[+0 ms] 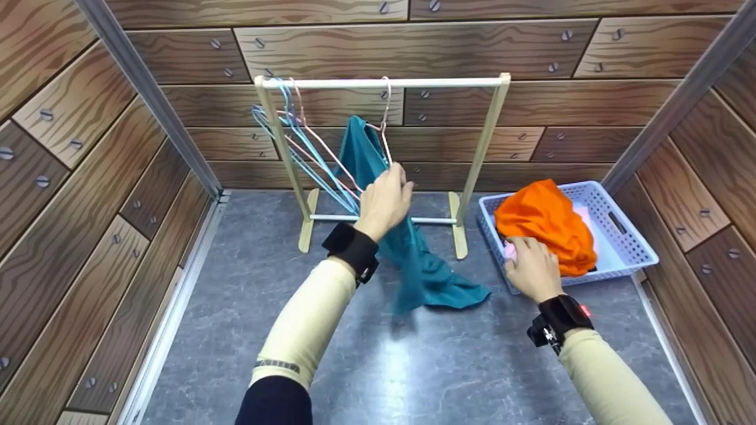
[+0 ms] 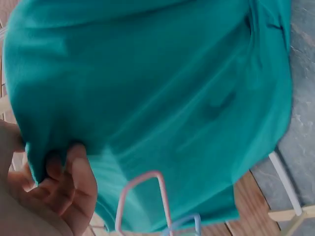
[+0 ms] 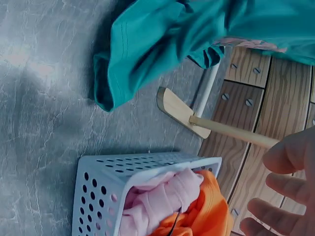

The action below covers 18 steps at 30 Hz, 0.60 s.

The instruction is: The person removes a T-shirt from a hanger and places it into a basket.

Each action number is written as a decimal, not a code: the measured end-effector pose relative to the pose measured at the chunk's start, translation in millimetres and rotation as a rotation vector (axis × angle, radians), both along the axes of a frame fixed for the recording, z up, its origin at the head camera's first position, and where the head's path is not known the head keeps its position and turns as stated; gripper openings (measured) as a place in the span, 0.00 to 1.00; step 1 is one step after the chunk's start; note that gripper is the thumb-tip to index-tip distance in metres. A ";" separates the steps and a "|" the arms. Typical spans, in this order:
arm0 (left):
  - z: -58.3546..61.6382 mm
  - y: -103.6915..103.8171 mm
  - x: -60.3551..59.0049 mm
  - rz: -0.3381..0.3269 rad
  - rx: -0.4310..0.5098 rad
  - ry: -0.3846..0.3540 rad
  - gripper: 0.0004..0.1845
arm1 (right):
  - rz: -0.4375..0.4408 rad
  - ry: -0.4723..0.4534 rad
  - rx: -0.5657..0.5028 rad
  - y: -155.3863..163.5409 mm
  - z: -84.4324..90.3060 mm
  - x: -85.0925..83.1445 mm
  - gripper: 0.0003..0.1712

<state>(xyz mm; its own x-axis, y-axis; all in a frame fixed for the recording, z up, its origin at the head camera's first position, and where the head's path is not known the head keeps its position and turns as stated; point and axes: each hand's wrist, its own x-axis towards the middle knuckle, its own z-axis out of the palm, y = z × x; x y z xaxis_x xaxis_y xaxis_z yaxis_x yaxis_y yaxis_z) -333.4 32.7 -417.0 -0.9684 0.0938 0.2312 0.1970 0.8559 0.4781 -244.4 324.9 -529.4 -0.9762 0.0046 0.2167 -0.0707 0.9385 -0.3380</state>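
A teal shirt (image 1: 434,274) hangs partly from a pink hanger (image 1: 387,109) on the rack's rail; its lower end trails onto the floor. My left hand (image 1: 384,198) pinches the fabric just below the hanger's neck. In the left wrist view, the thumb and fingers (image 2: 78,172) hold the edge of the shirt (image 2: 147,73). My right hand (image 1: 534,268) is over the near left edge of a pale blue basket (image 1: 629,251). Its fingers (image 3: 283,184) are loosely spread with nothing between them. An orange cloth (image 1: 546,224) and a pink cloth (image 3: 162,199) lie in the basket.
The small wooden rack (image 1: 487,133) stands near the back wall. Several blue hangers (image 1: 307,139) and another pink hanger (image 1: 325,141) hang at its left end. Wood-patterned panels (image 1: 53,236) enclose the grey floor (image 1: 236,307) at the back and both sides.
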 end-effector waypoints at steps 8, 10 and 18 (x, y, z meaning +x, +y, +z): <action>0.6 -15.9 2.6 0.141 0.170 -0.087 0.15 | 0.015 -0.035 0.009 -6.9 -3.4 1.9 0.27; 0.5 -18.2 3.3 0.142 0.166 -0.077 0.18 | 0.018 -0.045 0.012 -7.6 -3.6 3.4 0.27; 13.0 -27.4 9.1 0.082 0.157 0.002 0.18 | 0.020 -0.060 0.011 -7.3 -2.1 8.3 0.27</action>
<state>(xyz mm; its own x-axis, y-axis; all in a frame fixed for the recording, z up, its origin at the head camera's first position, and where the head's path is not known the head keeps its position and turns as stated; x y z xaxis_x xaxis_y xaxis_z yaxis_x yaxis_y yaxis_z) -324.3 5.3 -404.1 -0.9708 -0.0225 0.2387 0.1310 0.7840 0.6068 -236.1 317.7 -531.5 -0.9873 -0.0171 0.1582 -0.0695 0.9406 -0.3323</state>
